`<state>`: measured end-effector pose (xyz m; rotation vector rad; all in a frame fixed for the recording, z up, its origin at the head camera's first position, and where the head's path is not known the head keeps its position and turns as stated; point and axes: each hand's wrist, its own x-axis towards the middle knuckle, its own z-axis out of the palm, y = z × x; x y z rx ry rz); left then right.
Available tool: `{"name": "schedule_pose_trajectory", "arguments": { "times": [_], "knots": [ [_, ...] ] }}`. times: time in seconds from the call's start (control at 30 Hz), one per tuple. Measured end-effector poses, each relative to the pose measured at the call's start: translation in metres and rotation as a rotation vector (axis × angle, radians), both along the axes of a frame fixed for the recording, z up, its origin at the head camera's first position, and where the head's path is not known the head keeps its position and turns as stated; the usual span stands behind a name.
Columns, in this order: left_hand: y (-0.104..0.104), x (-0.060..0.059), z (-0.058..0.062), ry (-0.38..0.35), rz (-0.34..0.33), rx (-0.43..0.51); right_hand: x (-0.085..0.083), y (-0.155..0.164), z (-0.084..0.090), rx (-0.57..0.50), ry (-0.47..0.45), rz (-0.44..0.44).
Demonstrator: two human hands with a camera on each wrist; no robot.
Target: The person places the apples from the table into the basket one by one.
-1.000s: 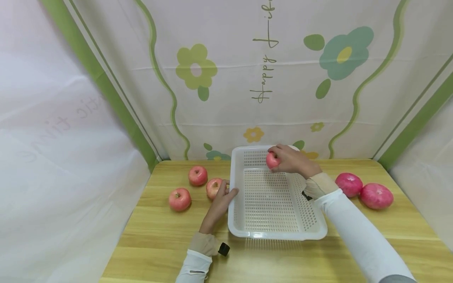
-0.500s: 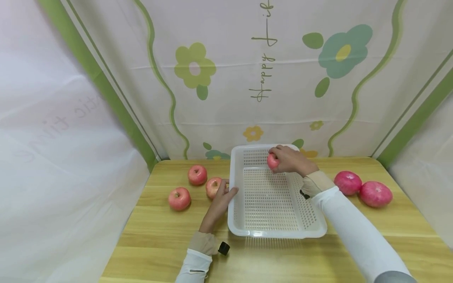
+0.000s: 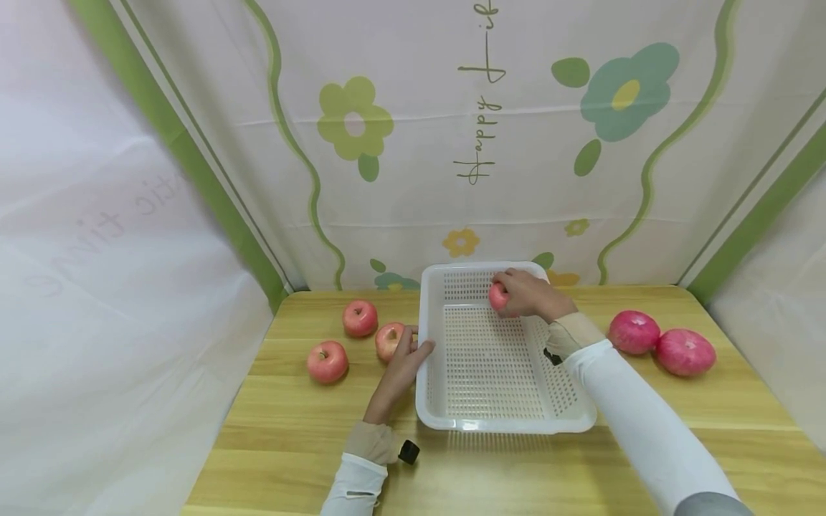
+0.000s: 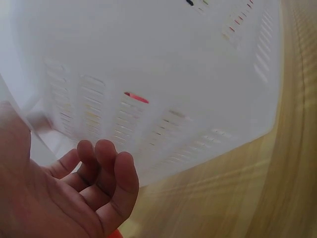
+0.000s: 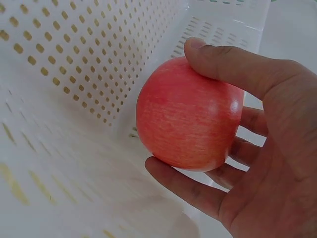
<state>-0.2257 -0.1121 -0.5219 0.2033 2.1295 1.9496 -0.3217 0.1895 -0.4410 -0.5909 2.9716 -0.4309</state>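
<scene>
A white plastic basket [image 3: 474, 426] with slotted walls stands on the wooden table. My right hand [image 3: 529, 294] is inside its far right part, gripping a red apple [image 3: 498, 296]. In the right wrist view the thumb lies over the top of this apple [image 5: 188, 114], while the fingers curl beneath and behind it. On the left, my left hand [image 3: 401, 365] holds the basket's side, thumb over the rim and fingers against the outer wall. The left wrist view has those curled fingers [image 4: 126, 178] at the slots. Just beside this hand sits another apple [image 3: 388, 340], partly covered by its fingers.
Two more apples [image 3: 359, 318] [image 3: 327, 362] lie on the table [image 3: 277, 430] further left. Right of the basket, two dark pink round fruits [image 3: 634, 332] [image 3: 685, 352] lie against each other, near the right forearm. A printed curtain [image 3: 400, 201] hangs behind the table's far edge.
My right hand has shifted slightly right and lower in the basket, with the apple still in its grip. The left hand keeps its place on the basket's side.
</scene>
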Motion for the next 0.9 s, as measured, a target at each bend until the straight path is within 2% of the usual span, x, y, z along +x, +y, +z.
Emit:
{"name": "schedule_pose_trajectory", "arguments": {
  "times": [0.4, 0.9],
  "knots": [
    [0.000, 0.000, 0.002, -0.002, 0.013, -0.010, -0.004, 0.000, -0.009, 0.001, -0.019, -0.019],
    [0.000, 0.000, 0.002, -0.008, -0.001, 0.013, 0.000, -0.002, -0.014, -0.015, -0.009, -0.029]
  ]
}}
